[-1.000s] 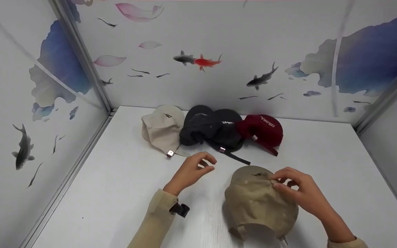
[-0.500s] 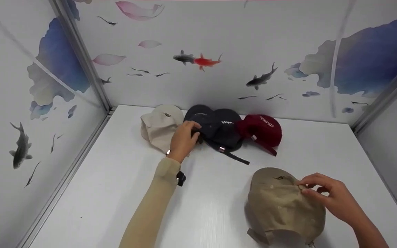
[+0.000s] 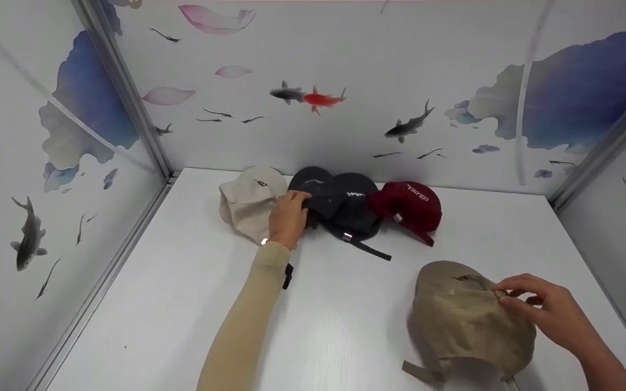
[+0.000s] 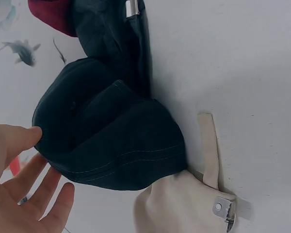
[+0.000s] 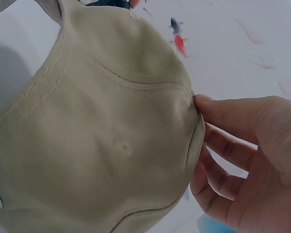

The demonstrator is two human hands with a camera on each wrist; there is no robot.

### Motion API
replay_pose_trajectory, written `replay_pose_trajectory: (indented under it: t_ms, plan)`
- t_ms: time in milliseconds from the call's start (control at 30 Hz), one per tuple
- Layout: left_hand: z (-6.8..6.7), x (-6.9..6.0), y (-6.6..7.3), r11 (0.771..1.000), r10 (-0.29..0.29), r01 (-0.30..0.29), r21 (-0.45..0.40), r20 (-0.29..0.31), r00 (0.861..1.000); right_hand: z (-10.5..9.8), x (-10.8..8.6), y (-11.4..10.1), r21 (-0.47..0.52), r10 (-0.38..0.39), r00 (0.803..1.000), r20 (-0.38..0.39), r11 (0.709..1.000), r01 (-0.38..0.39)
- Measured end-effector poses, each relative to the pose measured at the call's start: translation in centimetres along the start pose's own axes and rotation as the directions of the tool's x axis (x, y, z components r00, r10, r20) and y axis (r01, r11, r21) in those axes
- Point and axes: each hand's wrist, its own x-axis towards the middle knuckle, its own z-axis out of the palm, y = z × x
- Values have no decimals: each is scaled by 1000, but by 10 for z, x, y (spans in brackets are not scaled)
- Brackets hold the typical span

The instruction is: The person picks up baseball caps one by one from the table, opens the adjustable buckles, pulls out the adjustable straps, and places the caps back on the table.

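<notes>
My right hand (image 3: pixel 549 312) pinches the crown of a khaki cap (image 3: pixel 473 323) at the right front of the table, its strap hanging loose toward me. In the right wrist view, thumb and fingers grip the fabric fold of that cap (image 5: pixel 121 126). At the back of the table my left hand (image 3: pixel 287 218) is at the left one of two dark caps. The left wrist view shows the thumb and fingertips pinching the edge of this dark navy cap (image 4: pixel 111 131). Part of the cap is hidden behind the hand in the head view.
A cream cap (image 3: pixel 250 203) stands left of the held navy cap. On its other side are a second dark cap (image 3: pixel 357 209) with a loose strap and a dark red cap (image 3: pixel 413 212). White printed panels (image 3: pixel 313 49) enclose the white table (image 3: pixel 182 304).
My left hand has reached forward from mid-table to the navy cap and taken hold of it. My right hand has carried the khaki cap to the right.
</notes>
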Motion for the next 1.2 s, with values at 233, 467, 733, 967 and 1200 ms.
replay_pose_trajectory:
  t_ms: [233,467,733,967,1200]
  plan:
    - [2,2,-2,1000,6,-5,18,-47,999,-2,5,10,-44,37,999,-6,998,-37]
    - [1,2,-2,1000,7,-6,19,-50,999,2,15,28,-98,38,999,-31,994,-41]
    - [0,4,0,1000,19,-17,23,-51,999,7,34,46,-176,48,997,-54,983,-57]
    - [-2,6,2,1000,14,-12,27,-52,999,5,56,56,-230,117,993,-35,966,-122]
    - [0,8,2,999,8,-7,49,-39,999,7,84,69,-265,121,989,-90,954,-141]
